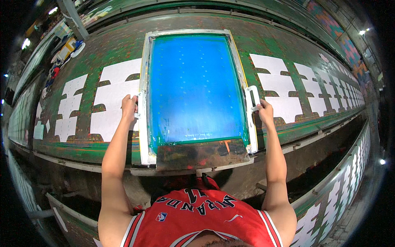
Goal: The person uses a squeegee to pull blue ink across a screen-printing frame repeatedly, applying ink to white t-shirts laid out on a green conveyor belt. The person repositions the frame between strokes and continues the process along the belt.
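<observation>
A screen printing frame (pixel 144 78) with pale, paint-stained rails and a bright blue mesh (pixel 195 82) lies across the long green table in front of me. My left hand (pixel 129 108) is closed on the frame's left side, at a small pale grip partly hidden by the fingers. On the right rail sits a white handle (pixel 255 95), and the fingers of my right hand (pixel 264 111) are closed round its lower part. A dark, paint-smeared board (pixel 201 154) spans the near end of the frame. Whatever lies under the mesh is hidden.
White cut fabric pieces (pixel 276 88) lie in rows along the table on both sides of the frame. A metal rail (pixel 288 148) runs along the near edge. Cloths and a yellow container (pixel 67 48) lie at the far left. Another table with white pieces (pixel 329 206) stands behind me at right.
</observation>
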`<act>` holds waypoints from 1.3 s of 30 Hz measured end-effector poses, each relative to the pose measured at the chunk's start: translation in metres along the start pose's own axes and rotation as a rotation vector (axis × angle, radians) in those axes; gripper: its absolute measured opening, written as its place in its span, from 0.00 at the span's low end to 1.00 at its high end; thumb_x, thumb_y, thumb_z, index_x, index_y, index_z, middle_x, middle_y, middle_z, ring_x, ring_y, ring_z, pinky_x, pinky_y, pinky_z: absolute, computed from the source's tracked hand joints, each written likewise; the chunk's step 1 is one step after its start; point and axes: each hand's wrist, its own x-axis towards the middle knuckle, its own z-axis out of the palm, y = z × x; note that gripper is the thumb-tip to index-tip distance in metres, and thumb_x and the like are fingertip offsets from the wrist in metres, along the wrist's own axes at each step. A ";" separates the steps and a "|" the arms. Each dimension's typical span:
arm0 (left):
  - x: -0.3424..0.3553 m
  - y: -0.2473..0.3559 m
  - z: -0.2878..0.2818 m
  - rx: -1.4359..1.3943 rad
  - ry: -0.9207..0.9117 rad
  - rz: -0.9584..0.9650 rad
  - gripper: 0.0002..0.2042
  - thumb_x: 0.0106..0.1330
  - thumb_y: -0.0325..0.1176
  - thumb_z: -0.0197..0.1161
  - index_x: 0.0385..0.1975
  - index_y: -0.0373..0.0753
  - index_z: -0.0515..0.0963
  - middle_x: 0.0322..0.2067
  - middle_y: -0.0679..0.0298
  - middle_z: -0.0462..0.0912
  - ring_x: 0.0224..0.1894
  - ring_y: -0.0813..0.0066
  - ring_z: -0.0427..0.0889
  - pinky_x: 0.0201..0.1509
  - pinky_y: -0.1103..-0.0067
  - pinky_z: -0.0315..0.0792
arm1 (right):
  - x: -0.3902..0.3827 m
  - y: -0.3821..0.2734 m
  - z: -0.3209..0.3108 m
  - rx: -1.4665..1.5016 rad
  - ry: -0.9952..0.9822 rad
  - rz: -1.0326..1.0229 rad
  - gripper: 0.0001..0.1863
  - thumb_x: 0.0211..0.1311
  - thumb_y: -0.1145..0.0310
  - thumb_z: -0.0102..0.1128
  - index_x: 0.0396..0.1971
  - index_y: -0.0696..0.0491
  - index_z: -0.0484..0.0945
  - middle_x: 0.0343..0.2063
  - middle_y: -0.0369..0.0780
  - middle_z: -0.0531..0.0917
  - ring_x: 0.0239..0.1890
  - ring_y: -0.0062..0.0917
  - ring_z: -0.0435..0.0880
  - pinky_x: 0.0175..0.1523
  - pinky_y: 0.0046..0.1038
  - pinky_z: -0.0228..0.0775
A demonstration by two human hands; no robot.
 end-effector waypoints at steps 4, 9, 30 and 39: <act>0.001 -0.002 0.000 -0.001 0.001 -0.030 0.09 0.75 0.32 0.54 0.30 0.38 0.71 0.24 0.64 0.75 0.13 0.81 0.65 0.13 0.80 0.57 | 0.004 -0.001 -0.001 0.081 0.022 -0.011 0.18 0.64 0.72 0.59 0.51 0.65 0.81 0.35 0.48 0.88 0.30 0.29 0.87 0.37 0.31 0.77; 0.001 -0.005 0.000 0.013 0.017 0.009 0.09 0.73 0.30 0.55 0.29 0.36 0.71 0.23 0.62 0.74 0.12 0.78 0.65 0.14 0.77 0.56 | 0.004 -0.001 -0.003 0.039 0.014 0.016 0.17 0.61 0.76 0.60 0.49 0.65 0.82 0.36 0.50 0.88 0.31 0.31 0.88 0.37 0.31 0.78; 0.003 -0.010 0.007 0.021 0.023 0.007 0.07 0.73 0.29 0.56 0.33 0.33 0.74 0.21 0.64 0.73 0.12 0.77 0.66 0.16 0.75 0.57 | 0.012 0.009 -0.002 -0.032 0.008 0.004 0.17 0.61 0.77 0.59 0.49 0.64 0.82 0.32 0.50 0.88 0.30 0.33 0.89 0.38 0.34 0.79; 0.001 -0.010 0.015 0.362 0.054 0.145 0.22 0.72 0.28 0.53 0.66 0.46 0.70 0.28 0.55 0.83 0.16 0.70 0.75 0.20 0.72 0.68 | -0.063 -0.081 0.003 -0.535 0.104 -0.473 0.18 0.64 0.64 0.64 0.45 0.64 0.80 0.46 0.57 0.80 0.51 0.52 0.79 0.58 0.46 0.72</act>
